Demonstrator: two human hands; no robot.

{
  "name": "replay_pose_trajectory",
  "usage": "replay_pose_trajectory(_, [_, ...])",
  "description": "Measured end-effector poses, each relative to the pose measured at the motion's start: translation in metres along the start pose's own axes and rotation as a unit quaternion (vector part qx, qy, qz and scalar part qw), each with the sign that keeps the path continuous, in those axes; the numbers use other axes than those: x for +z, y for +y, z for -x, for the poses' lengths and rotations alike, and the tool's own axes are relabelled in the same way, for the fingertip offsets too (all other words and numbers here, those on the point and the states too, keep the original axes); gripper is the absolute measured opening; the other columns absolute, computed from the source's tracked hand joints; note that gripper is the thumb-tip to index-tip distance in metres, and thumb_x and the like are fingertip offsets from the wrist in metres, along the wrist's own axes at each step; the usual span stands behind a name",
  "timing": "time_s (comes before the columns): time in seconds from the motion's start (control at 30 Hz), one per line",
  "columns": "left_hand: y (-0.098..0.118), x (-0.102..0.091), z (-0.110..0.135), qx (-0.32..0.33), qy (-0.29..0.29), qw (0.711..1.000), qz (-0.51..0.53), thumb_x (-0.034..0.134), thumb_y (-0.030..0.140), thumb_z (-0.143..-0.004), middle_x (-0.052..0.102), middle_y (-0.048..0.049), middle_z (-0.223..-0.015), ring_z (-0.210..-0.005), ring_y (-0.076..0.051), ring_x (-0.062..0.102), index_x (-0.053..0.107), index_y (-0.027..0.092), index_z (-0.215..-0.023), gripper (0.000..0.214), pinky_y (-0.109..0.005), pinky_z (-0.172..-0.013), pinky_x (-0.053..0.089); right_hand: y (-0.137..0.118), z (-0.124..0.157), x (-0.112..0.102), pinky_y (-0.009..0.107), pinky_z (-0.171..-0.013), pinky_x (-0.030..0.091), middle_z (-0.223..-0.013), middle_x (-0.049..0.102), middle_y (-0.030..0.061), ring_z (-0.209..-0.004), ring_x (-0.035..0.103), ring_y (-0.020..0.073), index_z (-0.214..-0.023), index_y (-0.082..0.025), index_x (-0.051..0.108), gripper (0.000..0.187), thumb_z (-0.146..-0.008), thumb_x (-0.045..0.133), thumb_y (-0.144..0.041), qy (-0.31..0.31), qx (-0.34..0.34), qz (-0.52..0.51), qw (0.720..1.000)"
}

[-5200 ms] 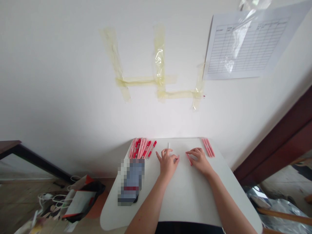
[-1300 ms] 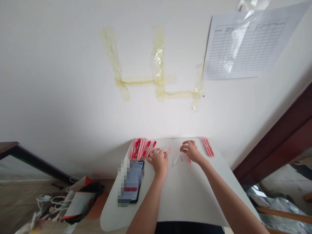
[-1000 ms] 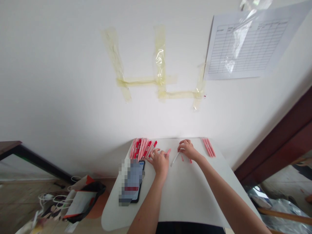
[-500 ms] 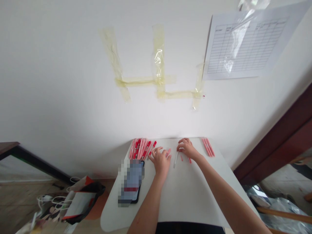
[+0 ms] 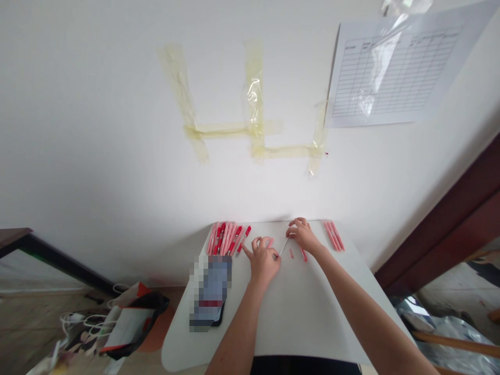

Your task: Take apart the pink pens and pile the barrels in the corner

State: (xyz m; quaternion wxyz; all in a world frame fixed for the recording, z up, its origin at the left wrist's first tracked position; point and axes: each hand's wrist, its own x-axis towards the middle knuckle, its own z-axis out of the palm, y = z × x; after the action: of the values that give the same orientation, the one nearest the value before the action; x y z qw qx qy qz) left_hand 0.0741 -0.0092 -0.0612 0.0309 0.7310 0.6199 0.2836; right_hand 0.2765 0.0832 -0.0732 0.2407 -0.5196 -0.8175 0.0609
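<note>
A thin whitish pen refill [image 5: 284, 246] slants between my two hands. At its upper end, the fingertips of my right hand [image 5: 303, 237] close on it. My left hand [image 5: 264, 260] pinches the lower end near thumb and forefinger, its other fingers curled or spread. Partly hidden behind the left hand lies a pink pen part [image 5: 270, 242]. A small pink piece [image 5: 291, 253] and a red pen part [image 5: 303, 255] rest on the white table [image 5: 308, 323], below my right hand.
Several pink and red pens [image 5: 224, 238] lie bunched at the table's back left. More pink pens [image 5: 334, 236] lie at the back right. A phone [image 5: 213, 291] with a blurred screen sits at the left edge. The wall [image 5: 273, 192] rises directly behind the table.
My left hand has moved right and now grips the lower end of the refill. The refill tilts more, and my right hand has shifted slightly right and up.
</note>
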Motion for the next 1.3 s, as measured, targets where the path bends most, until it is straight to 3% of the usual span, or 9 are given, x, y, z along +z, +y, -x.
replay_pose_trajectory(0.27, [-0.001,-0.001,-0.003,-0.040,0.026,0.999,-0.003,0.068,0.018,-0.072,0.064,-0.0012,-0.132,-0.132,-0.033,0.042,0.072,0.027,-0.065,0.012,-0.075,-0.115,0.006,0.002,0.002,-0.005,0.048,-0.106,0.036,-0.120,0.062,0.0083,-0.125,0.037,0.0294,-0.090,-0.028,0.078,0.029,-0.093,0.052,-0.014,0.020,-0.003,0.019,1.000])
replay_pose_trajectory(0.47, [-0.001,0.004,-0.007,-0.082,0.053,0.995,-0.004,0.065,0.019,-0.077,0.064,-0.0045,-0.132,-0.131,-0.032,0.043,0.074,0.025,-0.074,0.012,-0.071,-0.116,0.008,0.006,0.005,-0.006,0.045,-0.104,0.038,-0.118,0.065,0.0082,-0.123,0.040,0.0292,-0.090,-0.026,0.078,0.027,-0.094,0.053,-0.015,0.027,-0.007,0.011,1.000])
replay_pose_trajectory(0.63, [0.000,0.011,-0.010,-0.081,0.053,0.995,0.000,0.065,0.020,-0.078,0.065,-0.0041,-0.130,-0.131,-0.033,0.043,0.075,0.027,-0.078,0.012,-0.073,-0.114,0.009,0.007,0.005,-0.004,0.045,-0.106,0.038,-0.121,0.067,0.0053,-0.125,0.040,0.0286,-0.088,-0.029,0.079,0.028,-0.092,0.056,-0.014,0.012,-0.057,-0.008,0.998])
replay_pose_trajectory(0.97, [-0.002,0.018,-0.013,-0.073,0.065,0.995,0.010,0.067,0.022,-0.078,0.066,-0.0045,-0.126,-0.130,-0.033,0.043,0.075,0.027,-0.079,0.009,-0.075,-0.113,0.009,0.001,-0.001,-0.004,0.049,-0.108,0.038,-0.122,0.067,0.0042,-0.128,0.039,0.0307,-0.087,-0.031,0.081,0.025,-0.091,0.061,-0.017,-0.004,-0.094,-0.003,0.996])
replay_pose_trajectory(1.17, [-0.004,0.019,-0.013,-0.071,0.075,0.995,0.013,0.069,0.024,-0.078,0.066,-0.0046,-0.124,-0.129,-0.033,0.044,0.074,0.027,-0.078,0.006,-0.075,-0.113,0.009,0.002,0.000,-0.001,0.050,-0.107,0.040,-0.122,0.067,0.0043,-0.127,0.041,0.0300,-0.089,-0.033,0.081,0.026,-0.090,0.061,-0.016,0.005,-0.085,-0.015,0.996])
replay_pose_trajectory(1.3, [-0.004,0.017,-0.012,-0.073,0.085,0.994,0.020,0.069,0.024,-0.078,0.066,-0.0042,-0.123,-0.128,-0.032,0.045,0.077,0.031,-0.088,0.013,-0.073,-0.114,0.009,0.005,0.005,0.000,0.049,-0.105,0.043,-0.122,0.066,0.0051,-0.122,0.044,0.0285,-0.103,-0.034,0.079,0.027,-0.090,0.062,-0.018,0.029,-0.045,-0.065,0.996])
